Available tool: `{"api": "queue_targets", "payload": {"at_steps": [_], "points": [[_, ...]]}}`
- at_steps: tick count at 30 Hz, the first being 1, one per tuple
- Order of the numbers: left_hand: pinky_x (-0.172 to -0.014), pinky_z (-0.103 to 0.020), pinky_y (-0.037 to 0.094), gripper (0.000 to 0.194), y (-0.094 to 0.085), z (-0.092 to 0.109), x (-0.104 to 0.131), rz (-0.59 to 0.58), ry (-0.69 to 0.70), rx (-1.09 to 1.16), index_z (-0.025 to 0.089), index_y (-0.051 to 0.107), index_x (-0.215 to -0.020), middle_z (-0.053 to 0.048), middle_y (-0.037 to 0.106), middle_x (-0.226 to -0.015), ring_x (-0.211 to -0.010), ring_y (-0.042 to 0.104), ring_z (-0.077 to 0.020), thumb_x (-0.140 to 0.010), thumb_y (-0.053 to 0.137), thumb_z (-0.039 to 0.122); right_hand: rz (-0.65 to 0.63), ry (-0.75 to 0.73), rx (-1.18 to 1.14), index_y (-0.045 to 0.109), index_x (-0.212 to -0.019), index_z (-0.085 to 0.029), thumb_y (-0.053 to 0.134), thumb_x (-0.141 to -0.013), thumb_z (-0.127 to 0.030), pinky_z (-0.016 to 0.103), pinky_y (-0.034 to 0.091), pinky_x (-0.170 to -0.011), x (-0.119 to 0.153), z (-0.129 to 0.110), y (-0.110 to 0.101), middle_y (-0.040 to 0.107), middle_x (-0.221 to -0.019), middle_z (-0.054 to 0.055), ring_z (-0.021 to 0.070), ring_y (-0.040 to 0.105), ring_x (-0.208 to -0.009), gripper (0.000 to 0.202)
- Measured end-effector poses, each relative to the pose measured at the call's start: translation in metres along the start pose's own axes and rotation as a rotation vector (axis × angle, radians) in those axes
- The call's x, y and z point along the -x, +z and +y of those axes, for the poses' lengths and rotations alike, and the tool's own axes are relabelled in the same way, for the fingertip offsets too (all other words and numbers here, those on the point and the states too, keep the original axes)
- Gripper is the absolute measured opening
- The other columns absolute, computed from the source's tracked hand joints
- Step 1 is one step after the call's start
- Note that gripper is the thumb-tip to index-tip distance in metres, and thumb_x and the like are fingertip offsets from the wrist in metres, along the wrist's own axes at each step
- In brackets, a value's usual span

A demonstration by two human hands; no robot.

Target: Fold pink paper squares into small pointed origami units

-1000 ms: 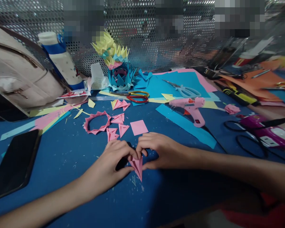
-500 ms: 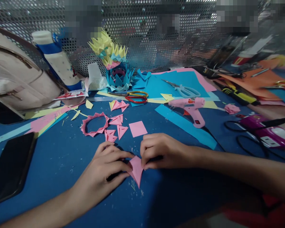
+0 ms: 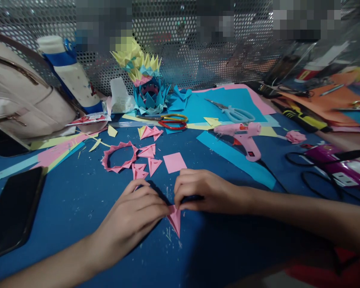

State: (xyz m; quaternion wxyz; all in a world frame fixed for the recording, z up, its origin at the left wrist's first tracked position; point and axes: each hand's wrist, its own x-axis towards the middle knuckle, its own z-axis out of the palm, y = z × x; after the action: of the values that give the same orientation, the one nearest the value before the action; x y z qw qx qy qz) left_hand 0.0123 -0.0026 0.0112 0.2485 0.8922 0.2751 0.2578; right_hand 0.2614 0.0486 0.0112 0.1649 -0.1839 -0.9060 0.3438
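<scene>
A small folded pink paper [image 3: 175, 221] lies on the blue tabletop, its narrow tip pointing toward me. My left hand [image 3: 141, 214] presses its fingertips on the paper's upper left edge. From the other side, my right hand [image 3: 202, 190] pinches the top right corner, fingers curled. The paper's upper end is partly hidden under my fingers. Just beyond my hands are a flat pink paper square [image 3: 174, 162], several folded pink triangles [image 3: 154, 165] and a ring of joined pink pieces [image 3: 119, 157].
A pink glue gun [image 3: 243, 138], light blue scissors [image 3: 231, 111] and red-yellow scissors [image 3: 171, 120] lie farther back. A paper model [image 3: 150, 96] stands by the perforated metal screen. At left are a phone [image 3: 15, 212], a bottle [image 3: 73, 76] and a bag [image 3: 24, 88]; cables and a purple device [image 3: 337, 164] sit right.
The pink paper has gone from a kite shape to a smaller, narrower triangle as its upper part was folded down. My left fingers have moved slightly right over it.
</scene>
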Motion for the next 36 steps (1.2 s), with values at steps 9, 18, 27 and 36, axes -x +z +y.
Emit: {"api": "queue_targets", "payload": {"at_steps": [9,18,27,36], "points": [[-0.091,-0.035,0.039,0.009,0.003,-0.003,-0.005,-0.003,-0.117,0.059,0.024,0.064,-0.107,0.000,0.071,-0.095,-0.088,0.061,-0.0171,-0.102,0.056,0.022,-0.032,0.064,0.112,0.066,-0.095,-0.019,0.063,-0.095,-0.024,0.027,0.041,-0.078,-0.001,-0.006,0.002,0.064,-0.092,0.003,0.0154,0.057,-0.090,0.007],[-0.087,-0.034,0.035,0.008,0.008,0.001,-0.007,-0.026,-0.246,0.019,0.023,0.061,-0.102,0.000,0.064,-0.100,-0.094,0.056,-0.0192,-0.096,0.066,0.024,0.022,0.038,0.168,0.065,-0.093,-0.018,0.061,-0.097,-0.028,0.027,0.040,-0.078,0.000,-0.002,0.009,0.064,-0.090,0.003,0.0159,0.057,-0.088,0.011],[-0.082,-0.032,0.030,0.012,0.010,0.003,-0.009,-0.006,-0.308,0.048,0.021,0.057,-0.091,0.002,0.062,-0.094,-0.091,0.056,-0.0185,-0.094,0.069,0.023,0.070,0.073,0.116,0.063,-0.091,-0.017,0.064,-0.094,-0.021,0.025,0.042,-0.074,-0.002,-0.010,0.011,0.066,-0.088,0.002,0.0145,0.058,-0.082,0.006],[-0.082,-0.032,0.027,0.012,0.011,0.002,-0.010,0.016,-0.326,0.083,0.020,0.060,-0.089,0.004,0.062,-0.091,-0.089,0.055,-0.0166,-0.091,0.071,0.018,0.134,0.104,0.006,0.063,-0.100,-0.018,0.067,-0.091,-0.019,0.023,0.043,-0.075,-0.002,-0.014,0.015,0.068,-0.094,0.001,0.0129,0.061,-0.085,0.010]]}}
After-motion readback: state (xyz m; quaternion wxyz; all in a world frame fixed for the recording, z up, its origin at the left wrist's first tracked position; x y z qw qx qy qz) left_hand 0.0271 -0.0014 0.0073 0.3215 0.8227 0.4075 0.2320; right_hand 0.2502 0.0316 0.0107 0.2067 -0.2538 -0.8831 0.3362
